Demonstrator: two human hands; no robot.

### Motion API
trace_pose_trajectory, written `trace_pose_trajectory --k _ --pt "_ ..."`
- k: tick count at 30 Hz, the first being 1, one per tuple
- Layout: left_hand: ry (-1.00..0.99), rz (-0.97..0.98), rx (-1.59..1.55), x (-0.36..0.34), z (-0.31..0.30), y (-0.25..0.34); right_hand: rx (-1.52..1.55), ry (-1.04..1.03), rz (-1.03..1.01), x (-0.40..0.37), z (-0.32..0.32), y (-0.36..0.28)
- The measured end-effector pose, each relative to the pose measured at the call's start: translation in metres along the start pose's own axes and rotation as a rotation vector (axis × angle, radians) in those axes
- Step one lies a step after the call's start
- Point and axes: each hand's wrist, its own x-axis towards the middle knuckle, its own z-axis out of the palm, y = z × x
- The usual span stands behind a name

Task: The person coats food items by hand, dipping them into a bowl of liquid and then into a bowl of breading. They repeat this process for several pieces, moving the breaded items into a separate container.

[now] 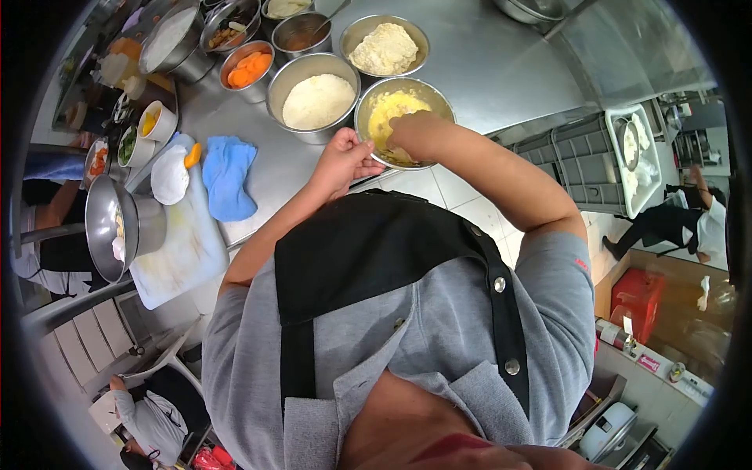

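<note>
In the head view, a metal bowl [441, 103] with a wet yellow mixture [394, 104] sits at the counter's near edge. My left hand [348, 162] pinches its left rim between thumb and fingers. My right hand [409, 133] reaches down into the bowl, its fingers hidden in the mixture. Touching distance behind and left is a deep metal pot [276, 100] holding pale flour-like powder [317, 102]. Just beyond stands another metal bowl [347, 37] with a lumpy, pale, coated heap [385, 49].
Sliced carrots [248, 69] fill a small pot at the left. A blue cloth [228, 178] lies beside a white cutting board [184, 251], which bears a large metal bowl [117, 227]. Grey crates [558, 157] stand at the right. Other people [697, 211] are around the room.
</note>
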Motion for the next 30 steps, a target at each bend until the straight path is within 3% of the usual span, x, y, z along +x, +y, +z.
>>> trace_pose_trajectory --k 4,10,13,19,22,25,30 --pt "0.026 -0.018 0.0 -0.005 0.005 0.007 0.072 -0.005 -0.038 -0.006 -0.009 0.012" --pt "-0.022 -0.026 0.004 -0.003 0.003 0.005 0.601 0.377 -0.045 -0.011 -0.022 0.052" --pt "-0.039 -0.041 0.02 -0.003 0.003 0.008 0.679 0.413 0.057 -0.032 -0.056 0.046" --pt "-0.055 -0.075 0.012 0.003 -0.007 0.003 0.927 0.706 -0.082 -0.01 -0.023 0.047" --pt "-0.073 -0.075 0.012 -0.001 -0.006 0.007 0.995 0.64 -0.01 -0.002 -0.013 0.045" --pt "-0.104 -0.167 0.063 -0.007 -0.007 0.013 1.417 0.598 -0.01 -0.006 -0.014 0.044" --pt "-0.093 -0.153 0.295 -0.026 -0.032 0.017 1.438 0.485 -0.074 -0.021 -0.047 0.052"
